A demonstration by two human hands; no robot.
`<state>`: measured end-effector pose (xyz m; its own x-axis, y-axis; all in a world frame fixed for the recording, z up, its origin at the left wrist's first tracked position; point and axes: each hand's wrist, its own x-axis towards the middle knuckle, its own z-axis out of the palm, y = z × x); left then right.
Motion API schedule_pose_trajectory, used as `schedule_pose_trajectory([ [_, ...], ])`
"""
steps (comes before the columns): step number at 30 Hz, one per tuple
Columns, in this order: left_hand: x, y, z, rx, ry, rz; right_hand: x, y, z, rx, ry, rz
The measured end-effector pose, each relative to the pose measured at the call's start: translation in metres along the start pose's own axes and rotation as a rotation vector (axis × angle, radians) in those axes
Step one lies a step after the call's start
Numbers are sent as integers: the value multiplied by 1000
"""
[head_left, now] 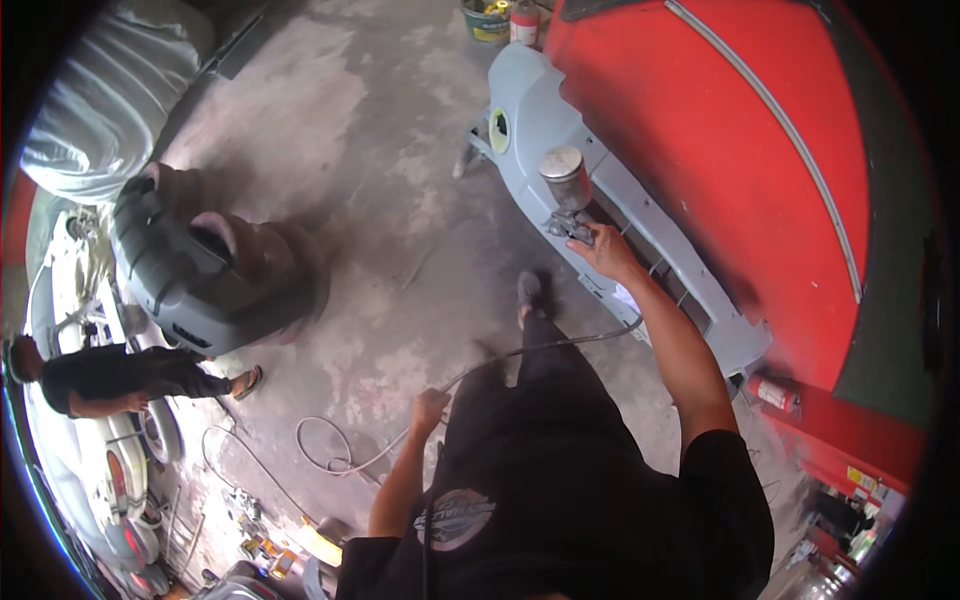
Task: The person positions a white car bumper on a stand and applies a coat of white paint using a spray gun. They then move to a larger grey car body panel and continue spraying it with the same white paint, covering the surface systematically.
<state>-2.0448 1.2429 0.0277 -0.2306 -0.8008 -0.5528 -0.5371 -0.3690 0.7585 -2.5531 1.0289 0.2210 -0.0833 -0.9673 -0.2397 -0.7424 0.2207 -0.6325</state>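
Note:
In my right hand (603,252) is a spray gun (566,190) with a silver cup on top, fingers wrapped round its handle. The gun is over the edge of a light grey car bumper (535,110), which stands lengthwise on my right. From the gun an air hose (560,345) runs back across my legs. My left hand (430,408) is closed round that hose at my left side. Beyond it, the hose lies in loose loops on the floor. The gun's nozzle and trigger are too small to make out.
Dark bumpers (220,270) stand on the concrete floor (370,200) to the left. Near them is another person (130,380) in dark clothes. A red panel (740,150) rises behind the grey bumper. At the far end stand a bucket (487,24) and a red can (525,24).

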Motion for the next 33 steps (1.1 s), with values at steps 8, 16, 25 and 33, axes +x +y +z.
schedule_pose_trajectory([
  [8,66,154,-4,-114,45,-325,182,50,-79,-108,219,24],
  [16,109,239,6,-136,188,-360,325,59,-127,-117,447,117],
  [25,110,205,-8,-64,160,-268,323,33,-54,-168,-149,-20],
  [33,107,324,-5,-294,138,-490,453,38,-123,-401,97,-16],
])
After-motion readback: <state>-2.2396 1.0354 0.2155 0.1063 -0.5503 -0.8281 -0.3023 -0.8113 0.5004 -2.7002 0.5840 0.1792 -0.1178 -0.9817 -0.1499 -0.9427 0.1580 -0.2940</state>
